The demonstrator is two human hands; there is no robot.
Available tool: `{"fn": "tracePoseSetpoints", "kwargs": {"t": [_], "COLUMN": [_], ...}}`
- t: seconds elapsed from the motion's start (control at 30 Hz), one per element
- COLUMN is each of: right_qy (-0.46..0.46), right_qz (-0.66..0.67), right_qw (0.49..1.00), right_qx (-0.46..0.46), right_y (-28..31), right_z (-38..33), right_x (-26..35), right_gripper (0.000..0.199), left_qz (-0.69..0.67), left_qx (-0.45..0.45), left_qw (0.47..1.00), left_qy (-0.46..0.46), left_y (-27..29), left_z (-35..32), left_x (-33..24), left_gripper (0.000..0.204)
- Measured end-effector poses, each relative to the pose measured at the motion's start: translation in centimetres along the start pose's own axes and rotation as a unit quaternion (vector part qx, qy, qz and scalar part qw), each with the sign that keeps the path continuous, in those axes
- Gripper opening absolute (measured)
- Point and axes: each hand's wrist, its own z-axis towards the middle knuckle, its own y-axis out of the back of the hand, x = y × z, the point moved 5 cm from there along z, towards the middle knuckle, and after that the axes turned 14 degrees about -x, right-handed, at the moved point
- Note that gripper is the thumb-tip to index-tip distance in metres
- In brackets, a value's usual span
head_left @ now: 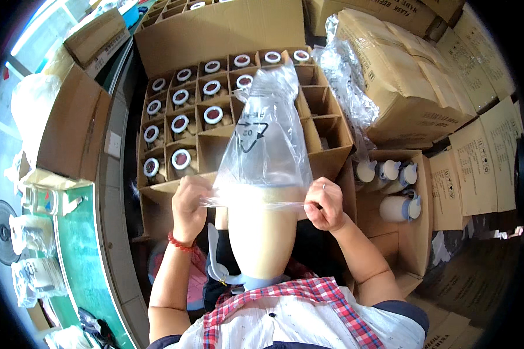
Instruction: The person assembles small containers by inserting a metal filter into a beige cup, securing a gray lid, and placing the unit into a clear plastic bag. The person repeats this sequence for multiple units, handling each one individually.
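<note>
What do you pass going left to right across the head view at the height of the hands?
Green conveyor belt → left hand → cream jug under a clear plastic bag → right hand → box of white jugs → flat cartons.

Green table (pixel 84 256) amid stacked cartons (pixel 413 93)

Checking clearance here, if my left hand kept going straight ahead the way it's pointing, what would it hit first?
Probably the near edge of the divided carton, just beyond the left hand, which grips the clear plastic bag over the cream flask. Depth is hard to judge.
</note>
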Motion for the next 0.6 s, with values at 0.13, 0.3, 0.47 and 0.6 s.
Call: {"fn": "tracePoseSetpoints", "kwargs": {"t": [0.13,0.3,0.47,0.6], "right_qy": [-0.091,-0.199,-0.181,-0.139], "right_qz": [-0.06,-0.008,0.027,0.061], "right_qw": [0.992,0.976,0.971,0.947], "right_qx": [0.059,0.089,0.155,0.282], "right_y": [-1.7,-0.9,-0.5,0.7], "right_z": [-4.1,-6.2,-6.4,-9.9], "right_x": [-1.8,0.5,4.7,7.3], "right_gripper": [0.014,0.011,0.01,0.009], "left_qz": [0.167,-0.182,-0.199,0.022], "left_qx": [0.087,-0.02,-0.139,-0.047], "left_qw": [0.98,0.899,0.871,0.974], "left_qy": [0.056,0.399,0.427,0.221], "left_y": [-1.0,1.1,2.7,4.3], "left_z": [-5.8,-7.6,-10.9,-13.8], "left_x": [2.7,3.3,1.5,-3.4], "left_gripper": [0.03,0.013,0.01,0.02]}}
